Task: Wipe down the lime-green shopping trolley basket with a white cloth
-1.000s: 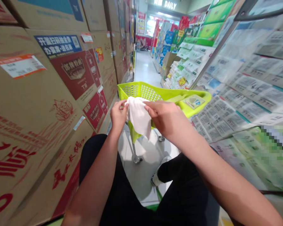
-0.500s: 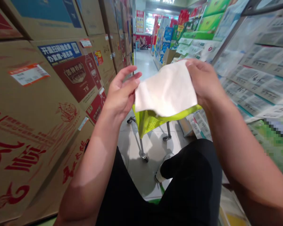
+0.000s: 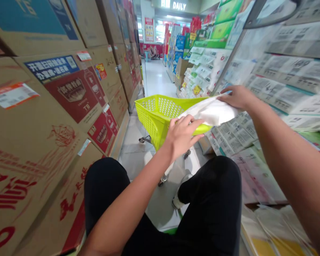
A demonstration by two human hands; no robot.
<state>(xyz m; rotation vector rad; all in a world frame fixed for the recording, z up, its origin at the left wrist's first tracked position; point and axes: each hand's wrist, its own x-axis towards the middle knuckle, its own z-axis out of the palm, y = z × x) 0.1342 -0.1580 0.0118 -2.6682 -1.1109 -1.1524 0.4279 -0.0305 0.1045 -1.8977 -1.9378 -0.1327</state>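
Note:
A plain white cloth [image 3: 220,113], soft and partly folded over, lies across the right end of a lime-green shopping basket on wheels [image 3: 149,119]. At its far right end, my right hand [image 3: 236,96] pinches the cloth between thumb and fingers. My left hand [image 3: 183,133] is palm down at the cloth's left end by the basket rim, its fingers spread and touching the cloth. Part of the cloth under the left fingers is hidden. The inside of the basket shows only its perforated wall.
Stacked cardboard cartons [image 3: 66,92] wall the left side. Packs with printed labels [image 3: 285,83] are piled on the right, beside a grey handle [image 3: 272,21]. My knees [image 3: 106,177] frame the tiled floor [image 3: 133,153]. The aisle runs on between shelves ahead.
The cloth went from spread flat between both hands to folded and lower at the right. My left hand moved right and turned palm down, its fingers spreading. More of the basket shows.

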